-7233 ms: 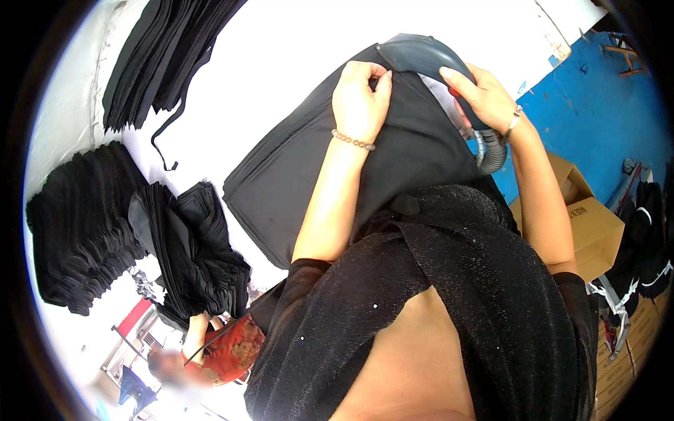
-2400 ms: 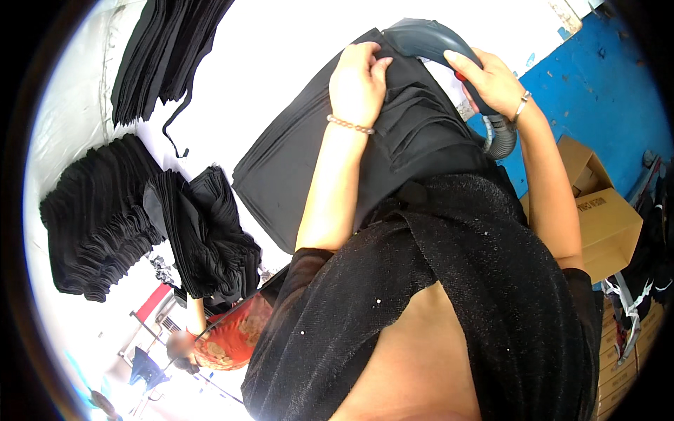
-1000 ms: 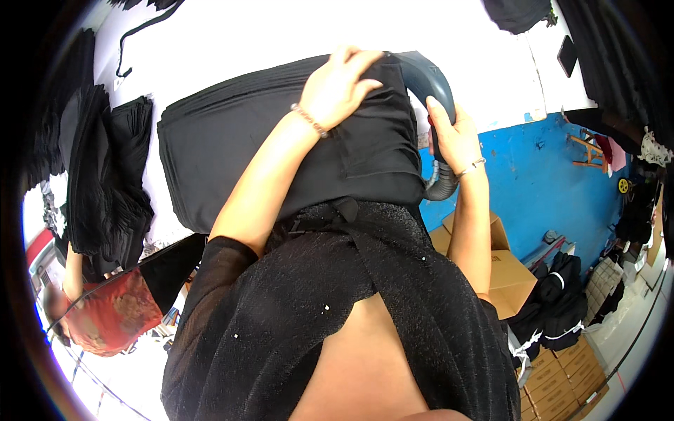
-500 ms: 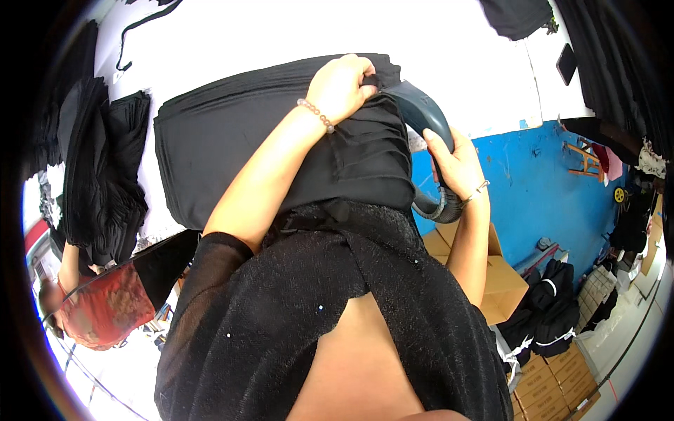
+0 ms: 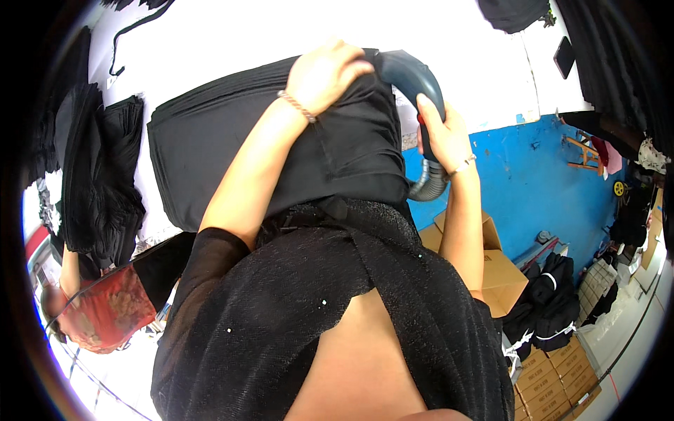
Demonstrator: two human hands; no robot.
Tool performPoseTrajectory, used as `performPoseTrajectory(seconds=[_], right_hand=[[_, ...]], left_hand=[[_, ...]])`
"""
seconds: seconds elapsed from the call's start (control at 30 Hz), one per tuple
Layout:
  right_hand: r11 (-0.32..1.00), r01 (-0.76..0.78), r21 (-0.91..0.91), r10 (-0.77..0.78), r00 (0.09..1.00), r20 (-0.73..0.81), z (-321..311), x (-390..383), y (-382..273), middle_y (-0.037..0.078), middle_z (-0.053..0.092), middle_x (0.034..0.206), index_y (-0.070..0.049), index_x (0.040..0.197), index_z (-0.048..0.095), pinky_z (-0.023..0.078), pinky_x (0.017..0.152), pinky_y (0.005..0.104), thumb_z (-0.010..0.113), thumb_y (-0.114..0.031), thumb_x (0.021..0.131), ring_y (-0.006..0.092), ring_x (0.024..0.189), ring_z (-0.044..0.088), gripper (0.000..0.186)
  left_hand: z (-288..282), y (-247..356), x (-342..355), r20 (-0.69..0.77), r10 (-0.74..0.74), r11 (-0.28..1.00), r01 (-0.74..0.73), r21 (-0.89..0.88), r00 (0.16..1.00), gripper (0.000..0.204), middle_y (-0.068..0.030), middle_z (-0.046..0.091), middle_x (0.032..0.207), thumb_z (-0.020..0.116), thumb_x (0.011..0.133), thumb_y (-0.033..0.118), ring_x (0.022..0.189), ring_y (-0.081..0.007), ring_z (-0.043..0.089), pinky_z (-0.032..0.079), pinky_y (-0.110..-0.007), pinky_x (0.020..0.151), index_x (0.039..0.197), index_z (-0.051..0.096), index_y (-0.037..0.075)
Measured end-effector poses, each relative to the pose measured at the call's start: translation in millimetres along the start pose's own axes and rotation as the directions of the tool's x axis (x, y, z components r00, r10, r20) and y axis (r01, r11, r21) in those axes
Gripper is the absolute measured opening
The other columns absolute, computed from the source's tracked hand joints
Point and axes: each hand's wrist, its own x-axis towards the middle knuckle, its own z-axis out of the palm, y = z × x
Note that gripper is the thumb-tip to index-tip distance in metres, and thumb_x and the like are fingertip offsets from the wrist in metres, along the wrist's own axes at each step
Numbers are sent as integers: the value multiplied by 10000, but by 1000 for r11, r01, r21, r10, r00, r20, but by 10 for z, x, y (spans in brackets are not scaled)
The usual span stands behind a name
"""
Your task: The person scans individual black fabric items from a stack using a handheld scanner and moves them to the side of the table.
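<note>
A thick stack of folded black fabric pieces (image 5: 217,151) lies on the white table (image 5: 449,28) against my body. My left hand (image 5: 323,76) rests on the stack's far right part, thumb and fingers apart on the cloth. At the stack's right edge, my right hand (image 5: 444,133) is wrapped round a curved blue-grey hand tool (image 5: 415,76). The tool's wide head touches or sits just beside the cloth near my left fingertips; its exact contact is hidden. A ribbed hose (image 5: 430,186) hangs from its lower end.
More black garments (image 5: 102,168) are piled on the left, where a co-worker in a red top (image 5: 105,309) sits. An open cardboard box (image 5: 502,281) stands below my right forearm on the blue floor (image 5: 519,175). Tied black bundles (image 5: 551,295) and stacked cartons (image 5: 554,379) lie at lower right.
My left hand has moved left and slightly away, its pinch on the fabric edge loosened. My right hand has shifted the tool farther away and slightly left.
</note>
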Motion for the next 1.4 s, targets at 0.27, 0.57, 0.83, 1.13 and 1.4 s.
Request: performPoseTrajectory(seconds=[0.27, 0.57, 0.83, 1.13, 1.4], right_hand=[[1000, -2, 16, 0, 998, 68, -165, -161, 124, 27, 557, 614, -4, 888, 586, 424, 440, 284, 644, -462, 974, 116, 452, 521, 470], [1000, -12, 26, 9, 996, 90, -191, -284, 267, 19, 547, 598, -6, 892, 593, 429, 451, 274, 651, -421, 978, 113, 455, 516, 427], [998, -32, 59, 30, 999, 25, -119, -247, 275, 19, 541, 594, -15, 880, 586, 434, 455, 278, 634, -457, 982, 119, 464, 532, 456], [996, -56, 62, 56, 998, 0, -21, -122, 107, 42, 556, 584, -11, 866, 589, 429, 440, 290, 632, -485, 973, 126, 459, 533, 488], [992, -58, 115, 65, 996, -59, 71, 76, 9, 36, 557, 593, -11, 911, 595, 435, 442, 283, 628, -495, 970, 128, 456, 537, 489]], left_hand=[[144, 24, -232, -8, -95, 984, 92, -154, 995, 394, -47, 638, 1017, 876, 716, 226, 837, -195, 626, 531, -312, 729, 1020, 680, 72], [150, 159, -287, -37, -21, 1000, 20, -17, 999, 327, -94, 609, 995, 860, 713, 164, 930, -297, 614, 518, -390, 832, 964, 678, 62], [-340, 110, -228, 491, -119, 840, 351, -413, 863, 130, -52, 660, 852, 773, 857, 123, 810, -152, 642, 512, -312, 715, 857, 687, 25], [114, 99, -154, -9, -26, 999, 25, -23, 1000, 215, -53, 673, 984, 803, 816, 186, 773, -201, 666, 541, -286, 699, 984, 735, 70], [54, 21, -48, 95, -154, 977, 166, -137, 984, 175, -40, 653, 851, 832, 772, 142, 763, -195, 630, 516, -305, 721, 856, 700, 61]])
